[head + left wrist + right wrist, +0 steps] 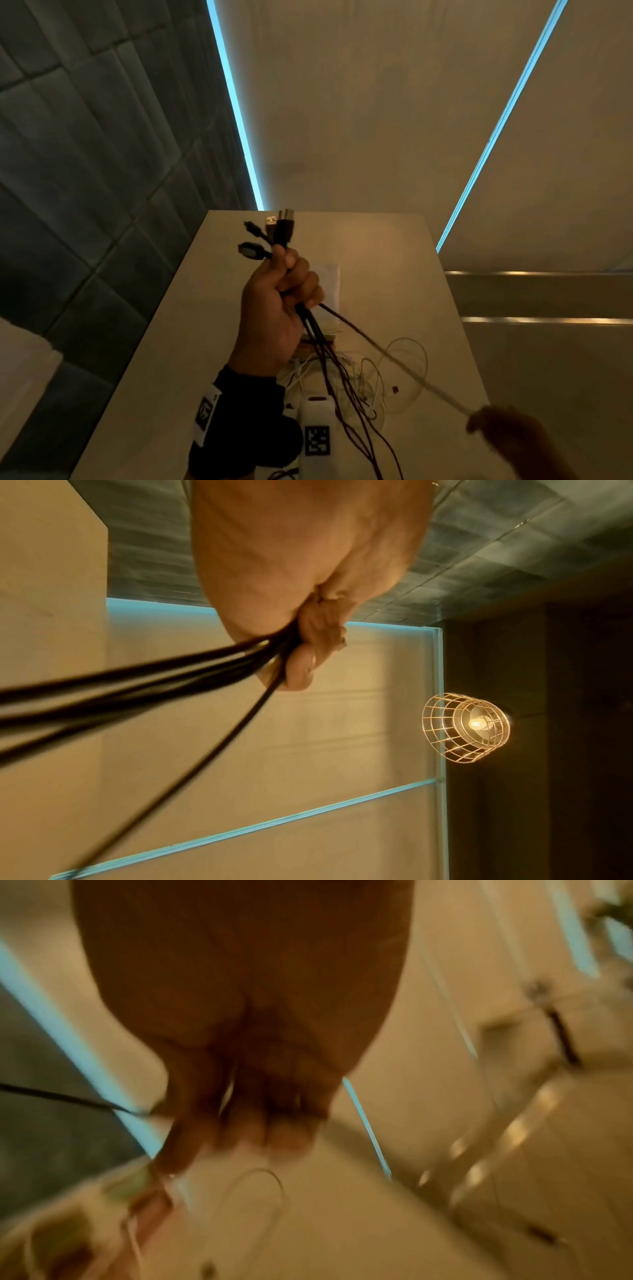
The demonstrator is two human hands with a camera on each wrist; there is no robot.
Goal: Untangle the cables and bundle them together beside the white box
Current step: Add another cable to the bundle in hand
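Left hand [274,301] fists the limp, light cables [310,325] near their plugs; right hand [493,425], at four o'clock, pinches one strand taut. Grip near connectors.

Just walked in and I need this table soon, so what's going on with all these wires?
A person is sorting cables over the table. Their left hand is raised and grips a bunch of black cables just below the connectors, which stick up above the fist. Their right hand holds one strand pulled taut out to the right. A loose tangle of thin wires lies on the table underneath, so the untangling isn't finished. A white box sits behind the left hand.
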